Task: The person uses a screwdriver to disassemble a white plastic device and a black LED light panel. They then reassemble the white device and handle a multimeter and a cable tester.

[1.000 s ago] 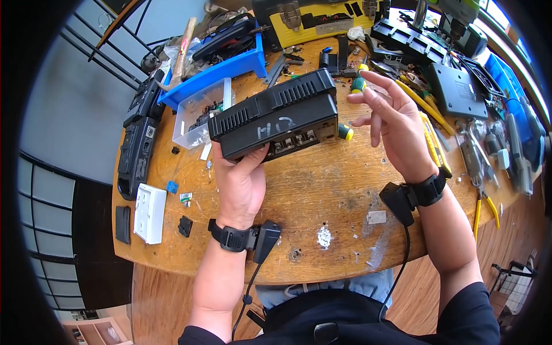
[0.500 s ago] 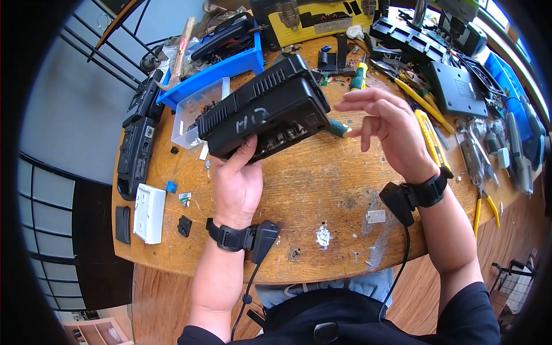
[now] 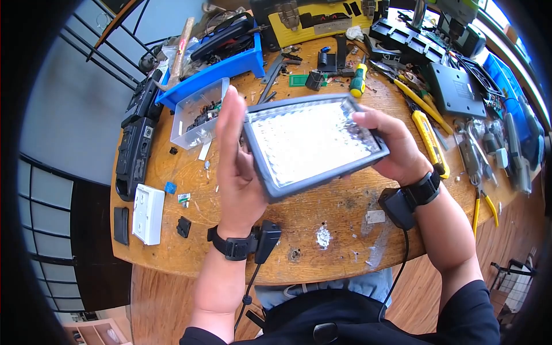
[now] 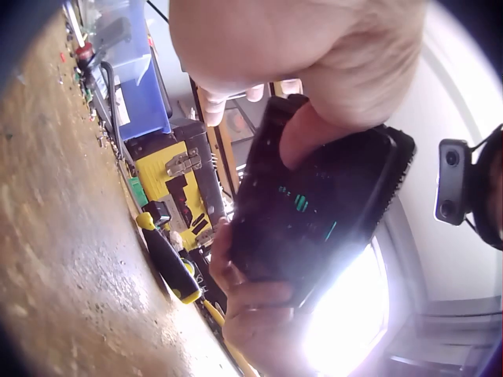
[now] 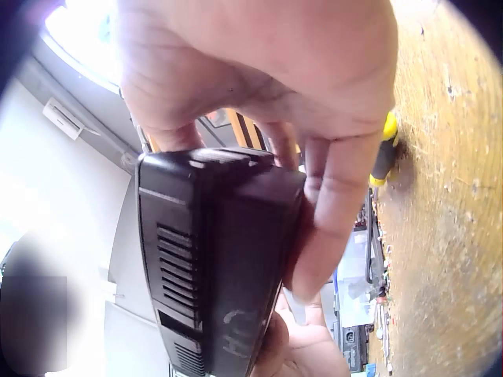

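Observation:
A black box-shaped lamp (image 3: 313, 141) is held above the table, its shiny faceted front panel facing up toward the head camera. My right hand (image 3: 397, 141) grips its right end, thumb over the front corner and fingers behind. At the opposite end my left hand (image 3: 234, 167) holds its fingers straight up beside the frame. In the left wrist view, the left thumb (image 4: 310, 137) lies against the dark casing. Vent slots and white hand-drawn letters mark the lamp's casing (image 5: 228, 267) in the right wrist view.
Behind the lamp lie a green-yellow screwdriver (image 3: 358, 80) and a yellow utility knife (image 3: 428, 138). A clear bin (image 3: 187, 135) of small parts and a blue tray (image 3: 215, 77) stand back left. Pliers (image 3: 480, 198) are at right, a white plastic case (image 3: 149, 214) at left.
The lamp has turned from its lettered, vented side to its faceted front. My right hand has come in and taken its right end; the left hand's fingers have straightened from their grip.

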The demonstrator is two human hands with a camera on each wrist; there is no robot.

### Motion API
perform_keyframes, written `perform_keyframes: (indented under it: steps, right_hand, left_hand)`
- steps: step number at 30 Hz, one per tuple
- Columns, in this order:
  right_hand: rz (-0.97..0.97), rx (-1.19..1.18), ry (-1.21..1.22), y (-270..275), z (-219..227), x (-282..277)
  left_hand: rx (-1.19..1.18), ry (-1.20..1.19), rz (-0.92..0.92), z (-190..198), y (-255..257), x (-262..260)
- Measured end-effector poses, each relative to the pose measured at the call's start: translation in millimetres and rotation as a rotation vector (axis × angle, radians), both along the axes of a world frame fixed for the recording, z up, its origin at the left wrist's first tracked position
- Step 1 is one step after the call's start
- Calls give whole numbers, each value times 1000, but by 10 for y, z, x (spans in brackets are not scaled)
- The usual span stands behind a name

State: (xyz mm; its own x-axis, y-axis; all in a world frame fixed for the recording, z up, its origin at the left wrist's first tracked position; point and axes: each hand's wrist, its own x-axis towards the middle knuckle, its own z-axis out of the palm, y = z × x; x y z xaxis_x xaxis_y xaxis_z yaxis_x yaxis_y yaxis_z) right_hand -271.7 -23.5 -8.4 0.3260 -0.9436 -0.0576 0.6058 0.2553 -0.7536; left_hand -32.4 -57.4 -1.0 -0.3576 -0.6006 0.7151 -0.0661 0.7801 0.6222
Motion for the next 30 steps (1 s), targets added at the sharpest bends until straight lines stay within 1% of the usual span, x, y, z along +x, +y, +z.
perform_keyframes:
  steps: [1,2,4,5,6,7,8,9,10,11,12,14,16,18,19,20,22,23,24,26,28,30]
  right_hand:
    - [-159,-14,-65,-31,-49,9]
    - [-153,0,-90,-10,-28,-60]
    - [-211,7,-116,-25,-7,-106]
    - [-211,7,-116,-16,13,-94]
    - [-274,-2,-113,-5,39,-69]
    - [-337,-11,-111,-3,56,-54]
    - [-336,-13,-112,-9,56,-54]
    - [-326,-67,-58,-19,48,-56]
    - [-317,-122,-4,-24,35,-61]
    - [-316,-132,35,-27,11,-70]
    - [-317,-133,35,-27,11,-65]
    - [-293,-154,104,-38,18,-24]
    - [-320,-146,107,-38,6,-7]
    - [-274,-168,-8,-27,20,-39]
    - [-293,-163,13,-39,35,-26]
    - [-372,-142,95,-54,50,2]
    - [-360,-184,209,-29,79,-41]
    - [-415,-219,284,-31,73,-23]
    - [-425,-232,337,-31,57,-17]
    - [-417,-223,323,-39,12,-15]
    - [-415,-246,330,-51,-34,-36]
    - [-417,-268,341,-75,-84,-62]
  left_hand:
    - [143,161,-58,-22,-7,-37]
    - [285,321,-116,-38,-16,-57]
    - [614,383,-166,14,14,-48]
    - [745,344,-177,14,0,-31]
    - [849,343,-222,-11,6,-22]
    - [938,345,-317,-51,-8,2]
    - [1026,345,-412,-72,-16,22]
    - [1024,344,-412,-69,3,11]
    - [990,334,-450,-60,31,-20]
    - [956,323,-487,-47,55,-47]
    - [955,322,-488,-26,73,-59]
    - [978,163,-333,17,101,-68]
    - [995,195,-319,6,96,-75]
    - [1015,231,-346,34,96,-68]
    - [1008,231,-334,35,88,-59]
    - [1037,275,-340,17,76,-45]
    - [1058,367,-337,-31,38,-8]
    - [1055,424,-319,-33,17,1]
    - [1050,481,-307,-27,-10,17]
    - [1015,512,-306,-13,-70,81]
    - [876,590,-192,21,-122,123]
    - [755,615,-123,64,-200,248]
